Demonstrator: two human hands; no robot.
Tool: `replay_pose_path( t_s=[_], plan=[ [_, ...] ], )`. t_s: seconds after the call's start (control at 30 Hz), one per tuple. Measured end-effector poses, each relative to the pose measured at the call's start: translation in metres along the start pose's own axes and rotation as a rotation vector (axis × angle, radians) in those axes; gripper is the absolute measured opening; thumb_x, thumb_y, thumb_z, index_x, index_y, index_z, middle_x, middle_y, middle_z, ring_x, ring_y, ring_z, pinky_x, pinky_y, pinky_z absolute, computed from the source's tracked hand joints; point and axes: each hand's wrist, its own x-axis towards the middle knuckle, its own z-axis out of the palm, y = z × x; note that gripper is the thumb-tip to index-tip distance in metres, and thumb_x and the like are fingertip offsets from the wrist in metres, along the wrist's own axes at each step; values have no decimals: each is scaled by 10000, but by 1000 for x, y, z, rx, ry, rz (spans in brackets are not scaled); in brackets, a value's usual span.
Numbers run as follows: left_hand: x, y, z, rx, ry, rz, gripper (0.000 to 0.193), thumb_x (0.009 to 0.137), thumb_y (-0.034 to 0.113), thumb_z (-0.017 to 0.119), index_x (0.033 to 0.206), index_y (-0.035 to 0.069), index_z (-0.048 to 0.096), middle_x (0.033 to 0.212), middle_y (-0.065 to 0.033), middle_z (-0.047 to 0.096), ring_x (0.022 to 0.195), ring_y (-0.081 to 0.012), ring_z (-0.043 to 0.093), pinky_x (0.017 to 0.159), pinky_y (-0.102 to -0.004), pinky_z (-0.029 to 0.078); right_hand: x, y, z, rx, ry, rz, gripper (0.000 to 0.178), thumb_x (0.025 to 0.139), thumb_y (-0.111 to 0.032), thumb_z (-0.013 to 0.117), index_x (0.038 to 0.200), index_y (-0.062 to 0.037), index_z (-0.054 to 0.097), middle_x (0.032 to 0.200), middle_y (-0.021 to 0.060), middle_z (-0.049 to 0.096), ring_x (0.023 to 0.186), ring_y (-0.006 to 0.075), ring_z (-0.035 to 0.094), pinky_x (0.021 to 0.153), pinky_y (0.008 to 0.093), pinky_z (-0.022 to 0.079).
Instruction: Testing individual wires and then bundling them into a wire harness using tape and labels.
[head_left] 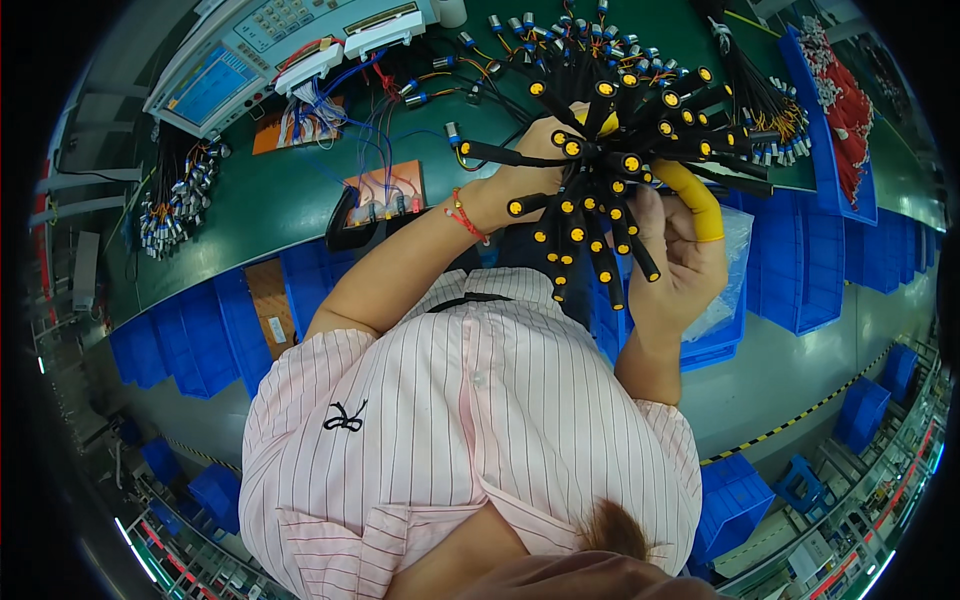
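Observation:
A thick bundle of black cables [577,235] fans out in front of me, each end a black plug with a yellow face. My left hand [540,160] is wrapped round the bundle from the left, its fingers partly hidden behind the plugs. A yellow covering shows among the cables beside it. At the bundle's right side is my right hand [685,245], with a yellow cover on its index finger. Its thumb and index finger are bent together at one of the plugs; the exact contact is partly hidden.
Cables with silver connectors [610,40] lie on the green table [270,215] behind the bundle. A tester with a screen [215,85] stands at the far left, wired to an orange board [390,185]. Blue bins [795,265] line the table; one blue tray holds red cables [842,110].

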Motion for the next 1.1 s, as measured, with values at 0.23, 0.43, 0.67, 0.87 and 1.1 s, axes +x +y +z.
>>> replay_pose_path(
  t_s=[0.23,0.43,0.67,0.87,1.1],
  plan=[
    [5,-9,5,80,-27,-75,254,891,62,565,1138,13,601,1116,-119,633,1011,-196,615,876,-305,513,2,15,5,-275,40,-298,283,827,58,692,1098,54,609,690,76,666,577,110,646,562,216,491],
    [11,-9,6,116,-30,-65,225,900,46,562,1120,18,600,1116,-108,633,1022,-177,611,888,-300,507,8,8,3,-435,-49,-269,426,805,10,724,1207,47,586,718,72,674,560,135,647,516,246,484],
    [3,-5,6,182,-19,-79,193,911,27,558,1099,23,599,1116,-96,632,1036,-156,607,902,-294,500,8,4,-9,-660,-143,-355,348,780,-18,734,1100,51,616,673,86,641,496,187,601,460,291,436],
    [0,-29,13,309,-36,-213,168,920,11,555,1081,27,598,1116,-85,632,1047,-138,603,914,-289,495,9,11,-8,-596,-112,-391,219,784,-11,719,980,34,633,621,72,616,451,193,557,434,295,391],
    [1,-30,10,89,-89,-250,177,941,36,517,1106,47,581,1191,-112,597,1123,-159,560,1006,-303,442,8,1,-12,-214,52,-247,191,851,19,685,1039,49,663,556,1,526,482,45,432,480,206,334]
  ],
)
